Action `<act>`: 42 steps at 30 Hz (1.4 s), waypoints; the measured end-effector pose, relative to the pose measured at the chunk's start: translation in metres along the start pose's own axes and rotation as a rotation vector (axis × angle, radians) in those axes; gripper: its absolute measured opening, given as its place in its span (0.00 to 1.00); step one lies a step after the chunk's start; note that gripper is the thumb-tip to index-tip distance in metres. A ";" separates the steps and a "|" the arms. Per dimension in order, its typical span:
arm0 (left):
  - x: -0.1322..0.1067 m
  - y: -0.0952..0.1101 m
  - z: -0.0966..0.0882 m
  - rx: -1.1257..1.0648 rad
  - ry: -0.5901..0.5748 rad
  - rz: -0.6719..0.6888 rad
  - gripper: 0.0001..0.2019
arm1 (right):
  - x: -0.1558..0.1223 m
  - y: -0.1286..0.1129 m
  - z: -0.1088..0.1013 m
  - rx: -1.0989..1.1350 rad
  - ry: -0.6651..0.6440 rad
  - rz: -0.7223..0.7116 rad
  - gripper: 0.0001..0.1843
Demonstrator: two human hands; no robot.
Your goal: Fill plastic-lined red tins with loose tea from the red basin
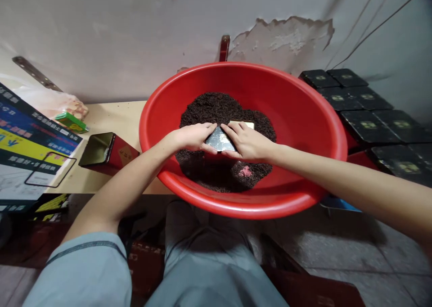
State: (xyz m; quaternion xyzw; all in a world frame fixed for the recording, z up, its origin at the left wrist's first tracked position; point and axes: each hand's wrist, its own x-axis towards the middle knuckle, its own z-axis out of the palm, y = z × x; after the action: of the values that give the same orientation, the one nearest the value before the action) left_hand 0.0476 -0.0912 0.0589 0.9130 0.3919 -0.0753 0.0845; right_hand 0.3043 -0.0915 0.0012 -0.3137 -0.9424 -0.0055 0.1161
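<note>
A wide red plastic basin [243, 209] holds loose dark dried leaves [212, 102] that look like tea. Over the leaves, my left hand [197, 136] and my right hand [248, 141] close round a tin with a black square lid [220, 140]. The left fingers and thumb press on the lid's left side, the right ones on its right side. Most of the tin's body is in shadow below the lid. Beyond my right fingers shows a flat gold-coloured piece [250, 124], partly covered. A pink patch [245, 171] lies among the leaves.
On the wooden table [108, 115], an open red tin [118, 156] lies left of the basin. Farther left are a green box [71, 122], a plastic bag [54, 102] and printed cardboard [30, 145]. Several black-lidded tins [367, 124] stand in rows at right. A wall is behind.
</note>
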 end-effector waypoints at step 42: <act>-0.012 0.009 -0.022 -0.910 0.910 0.015 0.51 | -0.010 0.024 -0.053 0.646 0.477 0.269 0.68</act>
State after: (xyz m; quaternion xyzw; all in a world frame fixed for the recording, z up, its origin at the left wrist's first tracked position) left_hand 0.0476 -0.1005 0.0837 0.7293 0.3751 0.4937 0.2892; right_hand 0.3376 -0.0824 0.0489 -0.3712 -0.7931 0.2327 0.4231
